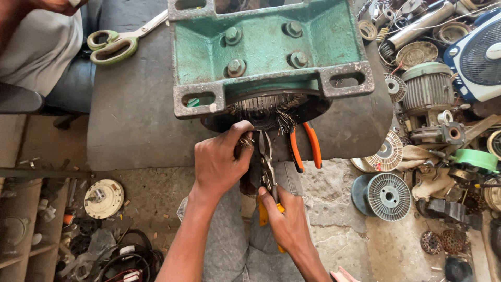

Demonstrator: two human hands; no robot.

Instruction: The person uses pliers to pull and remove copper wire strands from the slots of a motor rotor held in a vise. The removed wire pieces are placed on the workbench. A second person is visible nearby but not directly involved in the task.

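Note:
A large green motor housing (pixel 266 52) lies on a dark padded bench (pixel 135 115), its open end with copper windings (pixel 266 109) facing me. My left hand (pixel 222 159) pinches a bundle of the winding wires at the lower edge of the opening. My right hand (pixel 287 222) grips the yellow handles of metal snips (pixel 267 167), whose blades point up into the wires beside my left fingers. Orange-handled pliers (pixel 305 146) lie on the bench edge just right of the snips.
Green-handled scissors (pixel 117 42) lie at the bench's far left, near another person's sleeve (pixel 36 47). Motor parts, rotors and a fan (pixel 480 52) crowd the floor on the right. A round white part (pixel 103 198) and cables lie on the floor at left.

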